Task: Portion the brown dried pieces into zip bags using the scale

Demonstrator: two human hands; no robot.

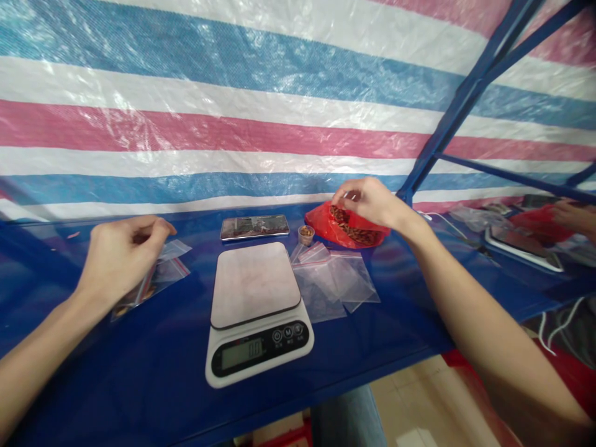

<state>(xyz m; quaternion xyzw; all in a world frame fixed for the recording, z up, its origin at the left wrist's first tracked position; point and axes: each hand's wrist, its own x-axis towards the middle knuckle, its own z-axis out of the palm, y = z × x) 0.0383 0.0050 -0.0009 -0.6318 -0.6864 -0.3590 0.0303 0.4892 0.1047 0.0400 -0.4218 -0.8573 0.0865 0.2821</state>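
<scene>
My left hand (121,256) is closed, thumb against the curled fingers, just over small zip bags (173,270), at least one with brown pieces inside. Whatever it pinches, if anything, is hidden. At the back, my right hand (367,202) hovers at the rim of a red plastic bag (321,222) full of small reddish-brown pieces (361,234). Its fingers are curled together, and I cannot make out what is between them. Between the hands stands a white kitchen scale (256,285) with a bare platform; its display reads 0.0.
Clear zip bags (338,279) lie right of the scale. Behind them is a small cup (306,234) of brown pieces; a phone (254,227) lies behind the scale. A blue metal frame (447,118) rises at right, where another person's hand (577,217) touches a red bag.
</scene>
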